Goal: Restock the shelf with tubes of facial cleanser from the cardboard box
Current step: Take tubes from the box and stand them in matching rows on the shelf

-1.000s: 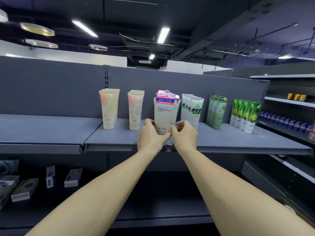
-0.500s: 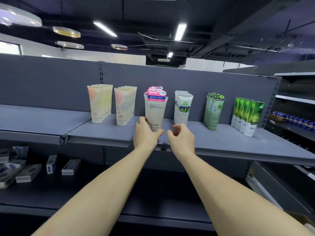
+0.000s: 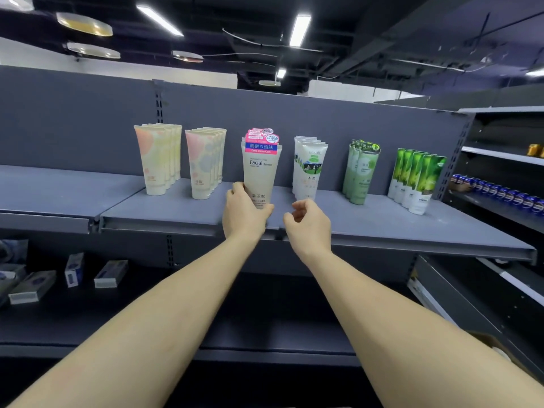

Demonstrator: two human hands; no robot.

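A beige facial cleanser tube [image 3: 260, 169] with a pink and blue top label stands upright on the grey shelf [image 3: 182, 209], at the front of a row of like tubes. My left hand [image 3: 244, 213] is shut around its lower end. My right hand [image 3: 309, 223] hovers just right of the tube, fingers curled and apart, holding nothing. The corner of the cardboard box [image 3: 497, 346] shows at the lower right, mostly hidden by my right arm.
On the same shelf stand rows of peach tubes [image 3: 157, 159], pink tubes [image 3: 204, 163], white tubes [image 3: 309, 167], pale green tubes [image 3: 362, 172] and bright green tubes [image 3: 419, 179]. Small boxes [image 3: 110, 273] lie on the lower shelf at left. Blue jars [image 3: 500, 192] line a shelf at right.
My right hand has let go of the beige tube and drawn back to the right. My left hand still grips the tube's base. The view has shifted left and closer.
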